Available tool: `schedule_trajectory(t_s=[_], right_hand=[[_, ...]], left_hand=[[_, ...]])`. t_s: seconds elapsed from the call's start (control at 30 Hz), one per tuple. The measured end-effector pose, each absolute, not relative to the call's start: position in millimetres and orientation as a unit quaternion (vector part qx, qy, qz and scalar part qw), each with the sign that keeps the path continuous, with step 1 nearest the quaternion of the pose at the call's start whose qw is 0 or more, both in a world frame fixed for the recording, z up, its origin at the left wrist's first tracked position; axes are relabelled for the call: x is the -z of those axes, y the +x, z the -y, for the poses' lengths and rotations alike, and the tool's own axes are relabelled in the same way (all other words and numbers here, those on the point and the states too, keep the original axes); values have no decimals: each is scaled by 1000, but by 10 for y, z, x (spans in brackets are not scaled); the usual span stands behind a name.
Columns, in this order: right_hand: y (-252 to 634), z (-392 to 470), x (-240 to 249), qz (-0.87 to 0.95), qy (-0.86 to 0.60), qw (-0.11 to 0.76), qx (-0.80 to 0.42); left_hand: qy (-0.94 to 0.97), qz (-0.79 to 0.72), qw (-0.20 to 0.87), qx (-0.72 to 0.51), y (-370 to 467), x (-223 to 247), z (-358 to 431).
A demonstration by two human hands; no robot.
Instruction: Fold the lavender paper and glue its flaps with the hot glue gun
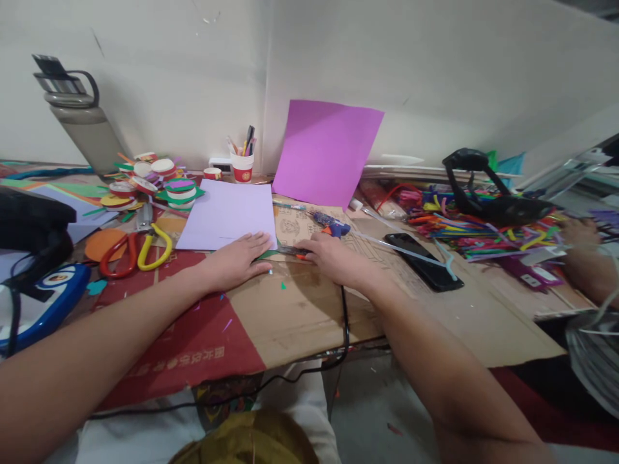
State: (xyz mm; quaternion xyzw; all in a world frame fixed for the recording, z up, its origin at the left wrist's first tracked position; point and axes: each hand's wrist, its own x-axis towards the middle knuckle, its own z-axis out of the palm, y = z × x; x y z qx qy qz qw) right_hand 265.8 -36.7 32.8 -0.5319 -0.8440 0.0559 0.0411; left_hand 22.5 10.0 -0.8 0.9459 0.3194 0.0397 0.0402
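Note:
A sheet of lavender paper (232, 209) lies on the cardboard-covered table. My left hand (242, 258) rests flat on its lower right corner, fingers stretched out. My right hand (331, 258) is closed around a slim dark tool with an orange part (293, 251), whose tip points left toward the paper's corner. The exact kind of this tool is hard to make out. Just beyond my right hand is a blue glue gun (336, 228). Small green paper scraps (284, 285) lie near my left fingers.
Red-and-yellow-handled scissors (120, 254), paper-cup pieces (164, 169) and a bottle (87, 129) are on the left. A purple sheet (329, 151) leans on the wall beside a pen cup (242, 166). Rightward are a phone (425, 261), pipe cleaners (449, 225) and another person's arm (585, 258).

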Motion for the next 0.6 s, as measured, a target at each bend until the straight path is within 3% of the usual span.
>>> schedule_trajectory(t_s=[0.6], right_hand=[[2674,352,-329,863,-493,56,-94]], left_hand=[[945,-322,44,-42,231,9,-105]])
